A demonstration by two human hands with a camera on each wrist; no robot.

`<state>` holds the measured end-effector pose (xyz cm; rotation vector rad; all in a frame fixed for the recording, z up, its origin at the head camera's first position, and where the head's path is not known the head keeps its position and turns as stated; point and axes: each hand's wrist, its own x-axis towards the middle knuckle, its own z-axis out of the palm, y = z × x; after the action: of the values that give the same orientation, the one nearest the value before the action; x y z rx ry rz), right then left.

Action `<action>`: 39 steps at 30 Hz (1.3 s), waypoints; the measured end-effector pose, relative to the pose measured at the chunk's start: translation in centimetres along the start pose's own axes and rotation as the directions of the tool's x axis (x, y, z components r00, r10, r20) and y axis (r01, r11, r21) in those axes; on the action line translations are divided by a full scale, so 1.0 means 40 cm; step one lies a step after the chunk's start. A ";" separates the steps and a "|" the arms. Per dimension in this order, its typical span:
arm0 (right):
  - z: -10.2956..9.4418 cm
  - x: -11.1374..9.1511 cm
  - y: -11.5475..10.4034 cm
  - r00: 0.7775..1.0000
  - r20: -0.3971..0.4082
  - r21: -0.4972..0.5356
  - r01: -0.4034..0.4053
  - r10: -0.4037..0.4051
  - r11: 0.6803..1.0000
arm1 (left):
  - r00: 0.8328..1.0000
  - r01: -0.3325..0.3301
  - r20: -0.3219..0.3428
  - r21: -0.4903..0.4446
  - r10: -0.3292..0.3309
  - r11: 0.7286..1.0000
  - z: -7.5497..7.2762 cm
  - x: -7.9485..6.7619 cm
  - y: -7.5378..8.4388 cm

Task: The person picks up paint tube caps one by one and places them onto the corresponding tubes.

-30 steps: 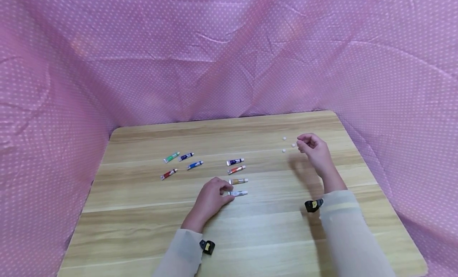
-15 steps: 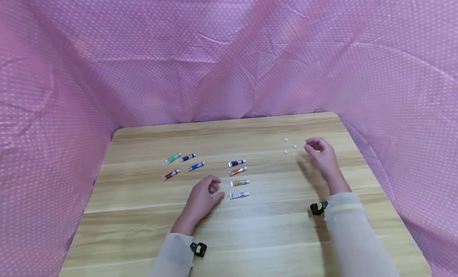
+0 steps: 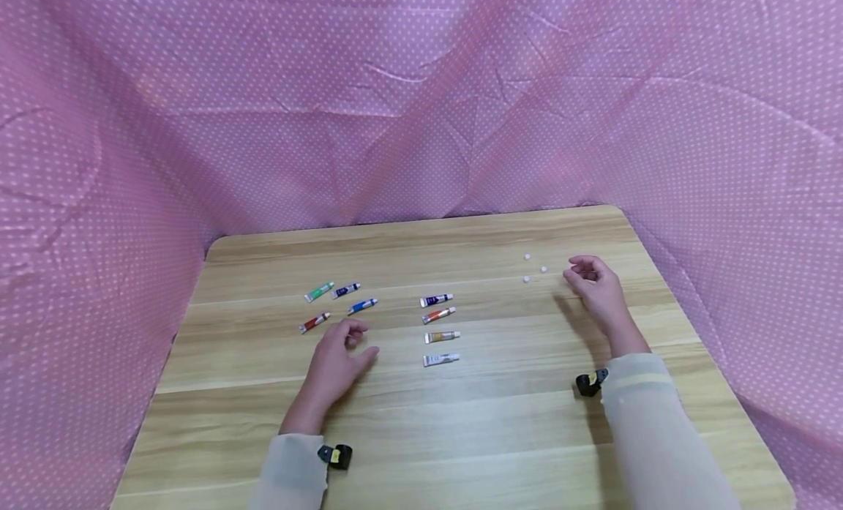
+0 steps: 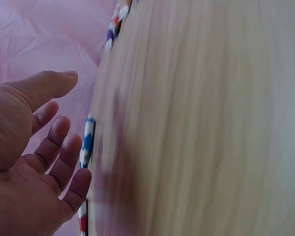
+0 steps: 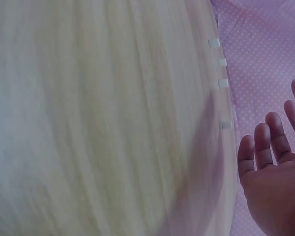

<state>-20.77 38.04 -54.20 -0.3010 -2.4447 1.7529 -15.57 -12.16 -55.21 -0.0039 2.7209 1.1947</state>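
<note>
My left hand (image 3: 336,360) hovers with loosely bent fingers and nothing in its grasp, just in front of a blue paint tube (image 3: 362,306) and a red paint tube (image 3: 315,323). Behind those lie a green tube (image 3: 319,291) and a dark blue tube (image 3: 346,290). To its right, a column of paint tubes runs violet (image 3: 436,301), orange-red (image 3: 438,315), ochre (image 3: 442,336) and white (image 3: 440,359). My right hand (image 3: 598,287), fingers relaxed and holding nothing, is beside small white caps (image 3: 526,279). The right wrist view shows another white cap (image 5: 227,125), which the hand hides in the head view.
The wooden table (image 3: 500,422) has rounded corners. Pink polka-dot cloth (image 3: 421,107) hangs behind it and along both sides. Each sleeve carries a black wrist camera, one at the left cuff (image 3: 337,456) and one at the right cuff (image 3: 589,383).
My left hand has let go of the white tube and moved left, toward the red and blue tubes. The right hand has drawn slightly right, away from the visible caps.
</note>
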 end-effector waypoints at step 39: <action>-0.026 0.072 0.096 0.997 0.039 -0.215 -0.062 0.072 0.975 | 0.986 0.141 -0.086 0.002 -0.141 0.990 -0.172 0.055 -0.150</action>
<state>-23.02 40.84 -57.54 -0.3707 -2.6918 1.5377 -18.36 -21.13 -55.36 -0.2485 2.7448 1.1694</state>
